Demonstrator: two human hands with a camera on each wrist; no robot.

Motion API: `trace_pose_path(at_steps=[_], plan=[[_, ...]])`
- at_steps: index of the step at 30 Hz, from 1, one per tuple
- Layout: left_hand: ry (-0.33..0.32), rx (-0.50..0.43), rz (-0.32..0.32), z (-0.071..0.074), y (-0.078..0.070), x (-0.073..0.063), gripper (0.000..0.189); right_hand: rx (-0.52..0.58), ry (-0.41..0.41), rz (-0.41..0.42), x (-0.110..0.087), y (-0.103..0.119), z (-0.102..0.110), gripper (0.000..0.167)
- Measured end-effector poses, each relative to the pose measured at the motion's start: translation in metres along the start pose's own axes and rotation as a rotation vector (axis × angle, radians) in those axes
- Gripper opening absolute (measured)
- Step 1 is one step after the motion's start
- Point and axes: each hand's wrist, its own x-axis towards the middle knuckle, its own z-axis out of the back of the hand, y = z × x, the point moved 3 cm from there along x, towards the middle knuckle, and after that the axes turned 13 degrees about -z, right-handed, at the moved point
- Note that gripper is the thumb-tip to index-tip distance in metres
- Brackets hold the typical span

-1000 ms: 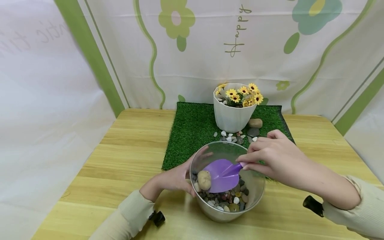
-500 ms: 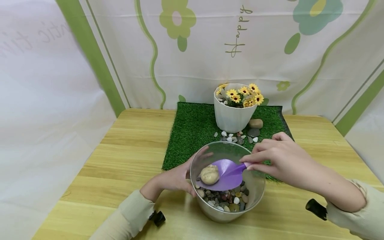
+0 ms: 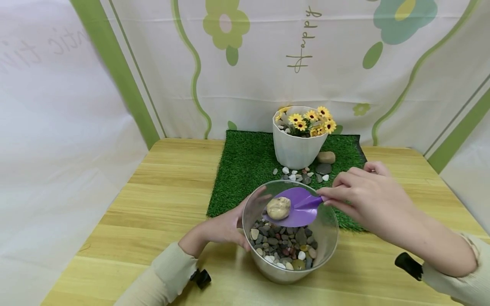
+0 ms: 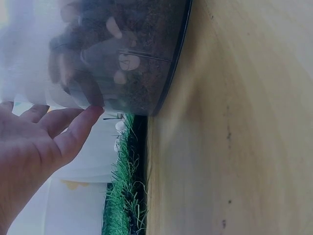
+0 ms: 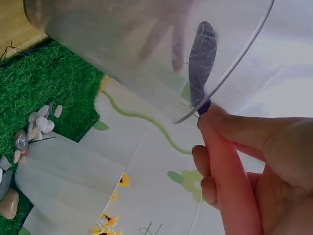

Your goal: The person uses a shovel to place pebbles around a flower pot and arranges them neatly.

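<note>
My right hand point(image 3: 369, 195) pinches the handle of a purple hand trowel point(image 3: 304, 216) between thumb and fingers. On its blade, towards the tip, rests a large pale yellowish stone point(image 3: 278, 208). The trowel is over a clear round bucket point(image 3: 281, 276), its blade within the mouth and above many small mixed pebbles point(image 3: 281, 244). My left hand point(image 3: 229, 227) rests on the bucket's left side, thumb in front and fingers stretched along the far wall. Seen from the left wrist, the fingertips point(image 4: 93, 111) touch the bucket's outer wall point(image 4: 146, 39). In the right wrist view the trowel blade point(image 5: 203, 56) shows dark through the plastic.
Behind the bucket lies a green artificial grass mat point(image 3: 245, 170). A white pot point(image 3: 296, 151) with yellow flowers point(image 3: 306, 121) stands on it. Small stones point(image 3: 296, 175), a dark flat stone point(image 3: 323, 168) and a tan one point(image 3: 326, 157) lie around it. Everything is on a wooden table point(image 3: 153, 195).
The trowel has gone up and to the right, away from the pebbles. The large stone, earlier at its tip edge, now sits on the blade. My left hand and the bucket have stayed put.
</note>
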Motion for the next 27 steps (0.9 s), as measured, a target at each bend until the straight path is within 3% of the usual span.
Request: trace_pose_path(at_steps=[6,10,16,27], plan=[[-0.004,0.004,0.001,0.001,0.001,0.0,0.136,-0.023,-0.031,-0.008,-0.001,-0.005,0.003,0.073],[-0.004,0.008,0.004,0.001,0.001,0.0,0.136,-0.001,0.036,-0.019,-0.004,-0.01,-0.002,0.072],[-0.006,0.027,0.015,0.002,0.002,-0.001,0.137,0.039,0.106,-0.084,-0.006,-0.021,-0.006,0.024],[0.0,0.029,-0.007,0.001,0.001,-0.001,0.135,0.03,0.073,-0.151,-0.002,-0.039,0.006,0.023]])
